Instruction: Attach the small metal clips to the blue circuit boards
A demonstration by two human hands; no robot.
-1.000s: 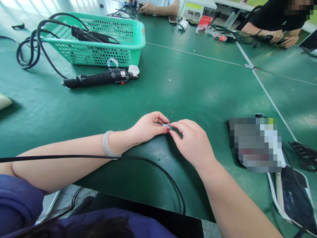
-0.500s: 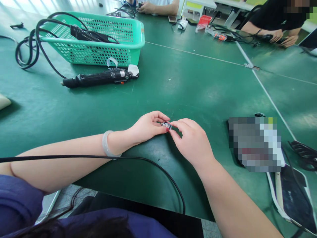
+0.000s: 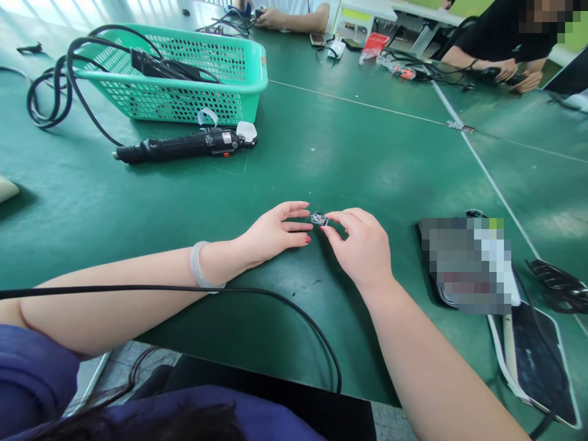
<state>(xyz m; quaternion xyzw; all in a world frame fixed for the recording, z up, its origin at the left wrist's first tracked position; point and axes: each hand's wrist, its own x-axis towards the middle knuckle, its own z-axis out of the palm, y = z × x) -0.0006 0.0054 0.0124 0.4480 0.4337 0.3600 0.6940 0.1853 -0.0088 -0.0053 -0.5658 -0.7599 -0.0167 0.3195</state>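
A small dark part with silvery, circuit-like detail (image 3: 319, 219) is pinched between the thumb and fingertips of my right hand (image 3: 362, 245), just above the green table. My left hand (image 3: 278, 231) is close on its left side, fingers apart and stretched toward it, with nothing gripped between them. Whether a left fingertip still brushes the part's edge is hard to tell. A black cable (image 3: 257, 290) runs across in front of my left forearm and curves down over the table edge.
A green basket (image 3: 184, 98) with black cables stands at the back left, a black electric screwdriver (image 3: 179, 146) before it. Blurred-out items (image 3: 463, 263) and a dark phone-like device (image 3: 539, 355) lie at right. Two people's hands (image 3: 271, 18) (image 3: 519, 76) are across the table (image 3: 340, 147).
My left fingers have opened and let go of the small part. My right hand has moved it slightly up and to the right.
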